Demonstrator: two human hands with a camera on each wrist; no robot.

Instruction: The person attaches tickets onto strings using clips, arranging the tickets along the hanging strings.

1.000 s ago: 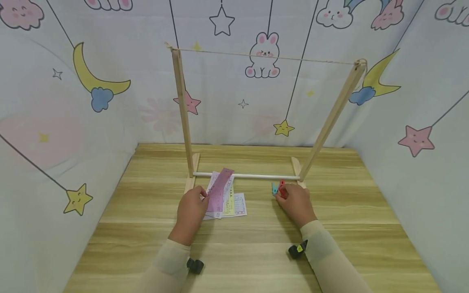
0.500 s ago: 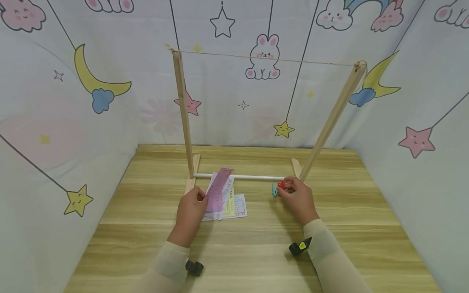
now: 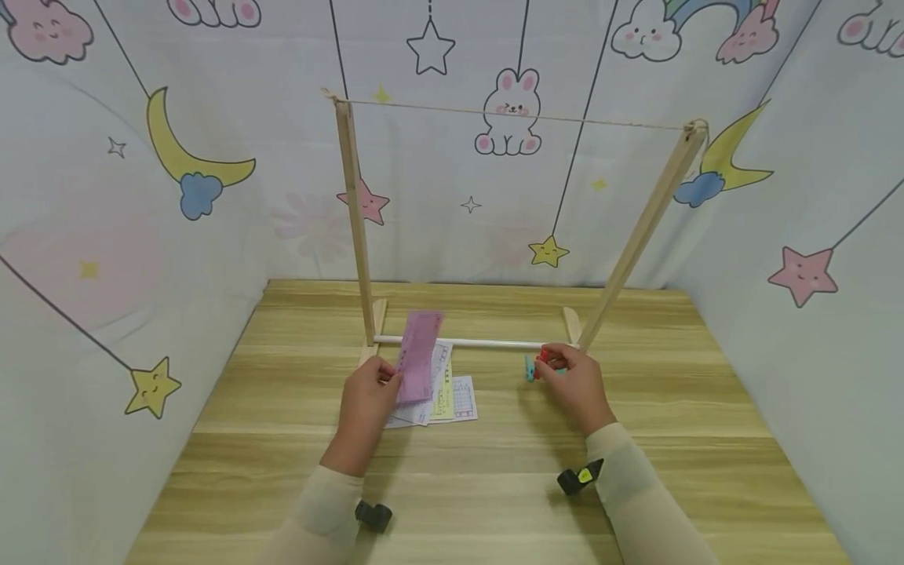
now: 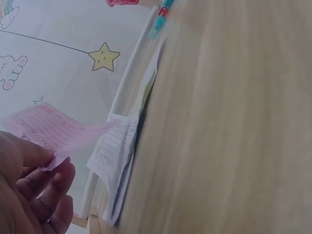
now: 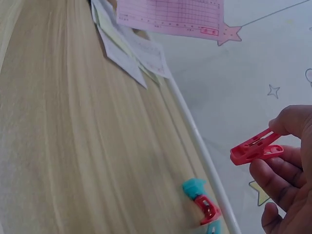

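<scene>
My left hand (image 3: 367, 404) pinches a pink printed paper slip (image 3: 422, 357) by its near left edge, between thumb and fingers. The slip is raised over a small pile of slips on the table, with a yellow slip (image 3: 443, 395) and white slips (image 3: 463, 398) showing. Between thumb and forefinger my right hand (image 3: 577, 388) holds a red clothespin (image 5: 256, 147), lifted off the table, as the right wrist view shows. Below it lie a teal clothespin (image 5: 194, 186) and another red clothespin (image 5: 208, 209), with more teal at the lower edge.
A wooden frame stands behind the hands, with a left post (image 3: 356, 227), a right post (image 3: 643, 227) and a white rod (image 3: 487, 343) low between them. Twine (image 3: 452, 110) runs between the post tops. Printed cloth (image 3: 438, 243) walls the wooden table (image 3: 480, 479).
The pink slip has been lifted from the pile and now stands more upright in the left hand. My right hand has raised the red clothespin slightly away from the others.
</scene>
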